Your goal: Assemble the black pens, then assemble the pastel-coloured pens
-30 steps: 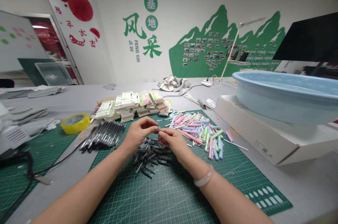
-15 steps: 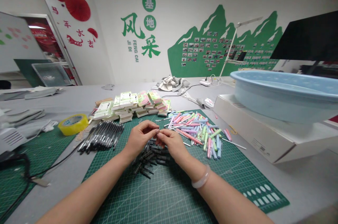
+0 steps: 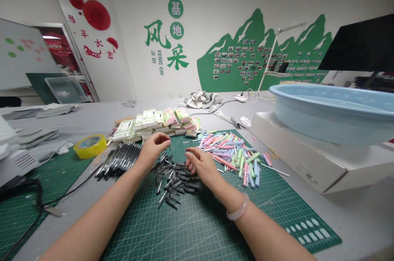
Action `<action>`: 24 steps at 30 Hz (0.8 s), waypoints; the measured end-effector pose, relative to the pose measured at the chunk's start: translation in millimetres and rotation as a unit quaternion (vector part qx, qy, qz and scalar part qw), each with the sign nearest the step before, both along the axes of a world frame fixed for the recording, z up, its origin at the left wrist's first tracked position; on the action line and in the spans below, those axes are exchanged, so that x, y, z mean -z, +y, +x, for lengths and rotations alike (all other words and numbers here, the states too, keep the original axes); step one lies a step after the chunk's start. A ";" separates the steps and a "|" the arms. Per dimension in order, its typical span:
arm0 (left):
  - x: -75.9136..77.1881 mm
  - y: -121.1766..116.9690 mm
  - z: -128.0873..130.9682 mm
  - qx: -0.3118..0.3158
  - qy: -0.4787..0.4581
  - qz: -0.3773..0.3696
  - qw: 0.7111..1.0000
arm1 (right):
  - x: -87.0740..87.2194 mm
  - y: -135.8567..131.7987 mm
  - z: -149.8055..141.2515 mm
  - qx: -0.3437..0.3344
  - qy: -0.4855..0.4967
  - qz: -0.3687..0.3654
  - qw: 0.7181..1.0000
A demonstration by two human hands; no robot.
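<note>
My left hand (image 3: 154, 149) is raised over the left edge of a loose pile of black pen parts (image 3: 177, 185). Its thumb and fingertips are pinched together; whatever is between them is too faint to name. To the right, my right hand (image 3: 200, 163) hovers at the pile's right side, its fingers bent and apart, with nothing visible in them. A row of clear-barrelled black pens (image 3: 120, 158) lies beside my left wrist. Pastel pen pieces (image 3: 234, 152), with white sticks among them, are heaped to the right of my right hand.
Under everything lies a green cutting mat (image 3: 197, 232). Small printed boxes (image 3: 150, 119) are stacked behind the pens. Yellow tape (image 3: 90, 146) sits at left. A blue basin (image 3: 332, 117) rests on a white carton (image 3: 301, 158) at right; grey cloth (image 3: 203, 99) lies at the back.
My hands were together over the black pen parts and have separated. The left moved left and up, still pinched; the right hand's fingers have loosened. More of the pile shows.
</note>
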State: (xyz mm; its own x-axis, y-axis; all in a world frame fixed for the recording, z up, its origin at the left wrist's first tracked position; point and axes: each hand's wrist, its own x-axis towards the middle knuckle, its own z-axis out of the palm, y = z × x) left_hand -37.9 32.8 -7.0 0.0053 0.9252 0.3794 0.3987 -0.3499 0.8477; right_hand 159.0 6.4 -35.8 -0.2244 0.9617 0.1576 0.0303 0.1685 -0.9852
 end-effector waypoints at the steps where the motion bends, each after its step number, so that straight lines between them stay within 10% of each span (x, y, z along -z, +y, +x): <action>1: 1.4 7.8 -12.6 -0.034 0.050 -0.014 0.998 | 0.8 1.2 1.4 0.022 -0.002 0.004 1.000; 4: 11.1 25.7 -43.5 -0.080 0.269 -0.075 0.957 | 3.2 3.3 4.9 0.066 -0.010 0.014 0.998; 12: 31.3 34.7 -54.3 -0.053 0.338 -0.161 0.926 | 4.6 5.8 8.2 0.087 -0.047 0.055 0.994; 24: 26.2 63.3 -37.4 -0.166 0.495 -0.091 0.848 | 5.3 13.5 19.4 0.140 -0.038 0.095 0.985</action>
State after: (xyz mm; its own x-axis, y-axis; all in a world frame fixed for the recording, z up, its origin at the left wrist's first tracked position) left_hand -75.3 96.1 -33.2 -0.0337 0.9807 0.1924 0.9975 0.0210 0.0676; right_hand 178.5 19.9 -41.1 0.0273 0.9424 0.3334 0.1743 0.3239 -0.9299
